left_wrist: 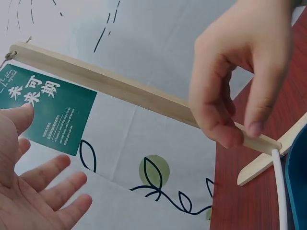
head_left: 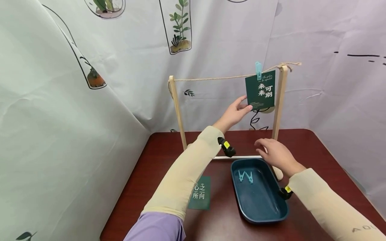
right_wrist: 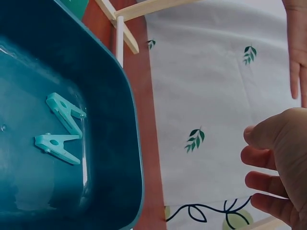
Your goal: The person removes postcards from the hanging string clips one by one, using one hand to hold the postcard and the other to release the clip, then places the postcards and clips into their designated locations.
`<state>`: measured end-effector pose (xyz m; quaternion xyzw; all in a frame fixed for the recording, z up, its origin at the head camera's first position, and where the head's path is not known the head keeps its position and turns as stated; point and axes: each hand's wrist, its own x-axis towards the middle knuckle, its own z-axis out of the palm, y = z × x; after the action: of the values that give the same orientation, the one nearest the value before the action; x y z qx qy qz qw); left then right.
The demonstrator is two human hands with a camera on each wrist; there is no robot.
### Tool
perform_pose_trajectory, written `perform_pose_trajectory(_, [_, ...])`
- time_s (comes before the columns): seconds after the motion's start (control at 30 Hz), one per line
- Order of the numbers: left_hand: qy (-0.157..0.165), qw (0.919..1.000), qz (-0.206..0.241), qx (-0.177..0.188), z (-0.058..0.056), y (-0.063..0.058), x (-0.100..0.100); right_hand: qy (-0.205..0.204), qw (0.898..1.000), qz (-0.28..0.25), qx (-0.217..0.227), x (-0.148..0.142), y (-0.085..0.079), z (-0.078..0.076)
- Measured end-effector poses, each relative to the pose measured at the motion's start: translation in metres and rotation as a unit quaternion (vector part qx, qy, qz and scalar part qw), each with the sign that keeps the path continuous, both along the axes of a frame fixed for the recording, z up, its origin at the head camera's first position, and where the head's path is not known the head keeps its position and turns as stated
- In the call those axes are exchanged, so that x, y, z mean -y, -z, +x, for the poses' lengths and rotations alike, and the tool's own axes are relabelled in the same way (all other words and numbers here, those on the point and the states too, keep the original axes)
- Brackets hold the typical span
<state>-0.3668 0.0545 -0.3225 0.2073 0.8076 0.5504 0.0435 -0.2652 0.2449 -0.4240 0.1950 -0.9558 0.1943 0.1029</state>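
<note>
A dark green card (head_left: 260,92) with white characters hangs from the rope (head_left: 214,78), held by a light blue clothespin (head_left: 258,71) near the right post. At its lower left corner is my left hand (head_left: 235,112); in the left wrist view its fingers (left_wrist: 57,191) are spread, with the thumb overlapping the card. My right hand (head_left: 278,155) hovers above the far right rim of the blue tray (head_left: 257,201), fingers loosely bent and nothing in them. Two more light blue clothespins (right_wrist: 60,127) lie inside that tray.
A second green card (head_left: 202,194) lies on the dark red table (head_left: 159,160), partly hidden by my left sleeve. Wooden posts (head_left: 280,100) joined by a white bar (head_left: 238,157) hold up the rope. Behind hangs a white printed cloth (head_left: 217,43).
</note>
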Motion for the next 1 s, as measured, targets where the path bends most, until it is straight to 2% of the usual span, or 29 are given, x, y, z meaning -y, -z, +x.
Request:
perform_pose_trajectory(0.1, [-0.011,0.9999,0.01,0.003,0.001,-0.003,-0.007,-0.005,1.0,-0.005,-0.002,0.0,0.002,-0.001])
perform_pose_trajectory(0.33, [0.0,0.9981,0.061,-0.011,0.005,-0.005,-0.02,-0.019,1.0,-0.017,-0.011,0.003,0.004,-0.003])
perform_pose_trajectory(0.57, [-0.034,0.9961,0.075,-0.032,0.005,-0.004,-0.019,-0.014,1.0,-0.02,-0.005,0.003,0.005,-0.003])
perform_pose_trajectory(0.8, [-0.045,0.9925,0.105,-0.042,0.003,-0.002,-0.017,-0.003,1.0,-0.019,0.002,0.001,-0.003,-0.006])
perform_pose_trajectory(1.0, [-0.05,0.993,0.095,-0.049,0.006,-0.002,-0.015,0.006,1.0,-0.03,0.004,0.0,-0.017,-0.011])
